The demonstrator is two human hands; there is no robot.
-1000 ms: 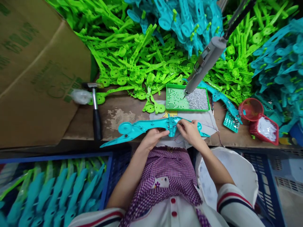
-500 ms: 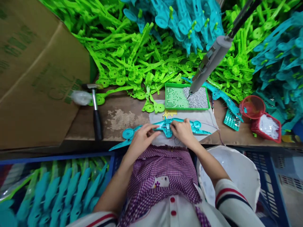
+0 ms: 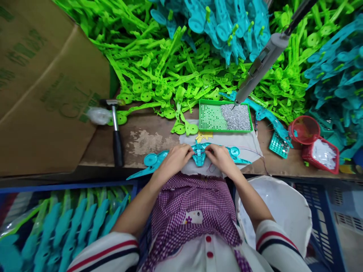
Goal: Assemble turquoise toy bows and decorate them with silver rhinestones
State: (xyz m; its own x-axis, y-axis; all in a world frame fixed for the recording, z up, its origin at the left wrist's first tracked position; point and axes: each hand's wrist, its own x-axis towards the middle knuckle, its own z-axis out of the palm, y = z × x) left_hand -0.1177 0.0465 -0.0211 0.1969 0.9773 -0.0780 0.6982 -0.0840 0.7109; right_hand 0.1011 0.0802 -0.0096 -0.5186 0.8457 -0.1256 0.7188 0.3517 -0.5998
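Note:
A long teal plastic part (image 3: pixel 199 160) lies across a pale cloth (image 3: pixel 249 141) at the table's front edge, its hollow inner side up. My left hand (image 3: pixel 176 158) comes over it from the left, thumb and fingers pinched together at the central housing; what they hold is too small to make out. From the other side my right hand (image 3: pixel 221 158) pinches what looks like a thin wire at the same housing. Thin reddish wire (image 3: pixel 249 151) trails off to the right, and a small loop shows below the right hand.
A grey electric screwdriver (image 3: pixel 261 68) hangs over a green tray (image 3: pixel 202 128) of small screws. At left lie a hammer (image 3: pixel 117 141) and a cardboard box (image 3: pixel 51 98). Red containers (image 3: pixel 320 166) stand at right. Heaped green parts (image 3: pixel 159 68) fill the back; a blue crate (image 3: pixel 70 185) sits below.
My left hand has moved in to the central housing, its fingers closing from a looser, parted pose. The right hand stays at the housing. The view has shifted slightly.

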